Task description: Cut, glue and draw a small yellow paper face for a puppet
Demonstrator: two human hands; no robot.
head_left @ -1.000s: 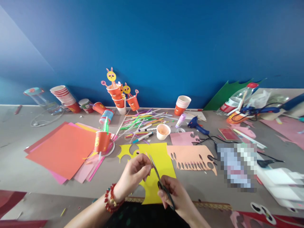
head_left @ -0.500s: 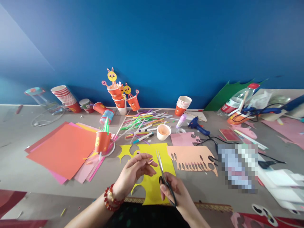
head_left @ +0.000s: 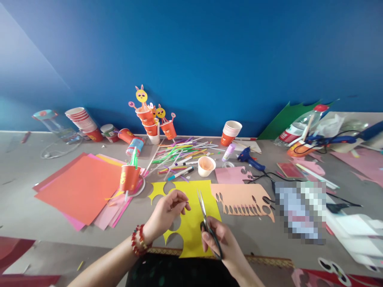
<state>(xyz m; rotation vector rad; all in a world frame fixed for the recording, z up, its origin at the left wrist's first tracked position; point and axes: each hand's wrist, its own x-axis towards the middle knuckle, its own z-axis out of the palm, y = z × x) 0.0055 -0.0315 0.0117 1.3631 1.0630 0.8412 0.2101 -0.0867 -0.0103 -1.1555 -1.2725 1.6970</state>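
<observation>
My right hand point(head_left: 220, 239) is closed around the black handles of a pair of scissors point(head_left: 203, 209). The narrow metal blades point away from me, slightly apart. Over the cut-out edge of a yellow paper sheet point(head_left: 197, 223), my left hand point(head_left: 172, 209) has its fingers curled in and pressed together; whatever they pinch, if anything, is hidden. Rounded pieces are cut from the sheet's left side. To the right of it lies a peach paper sheet point(head_left: 236, 195) with a row of leaf-shaped holes. A small pink scrap point(head_left: 144, 262) shows against the dark cloth at my lap.
A white paper cup point(head_left: 206, 166) stands behind the yellow sheet, near scattered coloured sticks point(head_left: 179, 153). A blue glue gun point(head_left: 250, 158) and its cord lie to the right. Orange paper point(head_left: 80, 187) and an orange cup with green strips point(head_left: 129, 178) are at left.
My left hand has pulled slightly back and left, its fingers curling inward. The small pink paper piece at its fingertips no longer shows there. The right hand and scissors stay nearly still.
</observation>
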